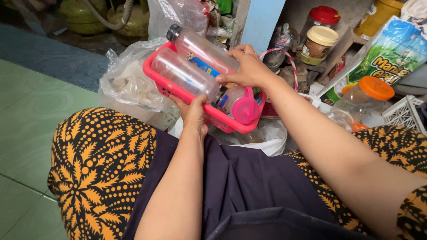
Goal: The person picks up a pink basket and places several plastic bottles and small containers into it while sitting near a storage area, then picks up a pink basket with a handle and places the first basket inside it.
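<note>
A crinkled clear plastic bag (pixel 129 84) lay beside the pink slotted plastic basket (pixel 178 91), whose near wall the left hand (pixel 194 113) gripped from below. The right hand (pixel 249 69) closed its fingers over two smooth clear cylindrical bottles (pixel 189 75) lying inside.

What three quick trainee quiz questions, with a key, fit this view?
1. True or false: the pink basket holds clear plastic bottles.
2. Which hand grips the basket's near rim from below: A) left hand B) right hand?
3. What colour is the lid of the jar at the right, near the white crate?

Key: 1 true; 2 A; 3 orange.
</note>
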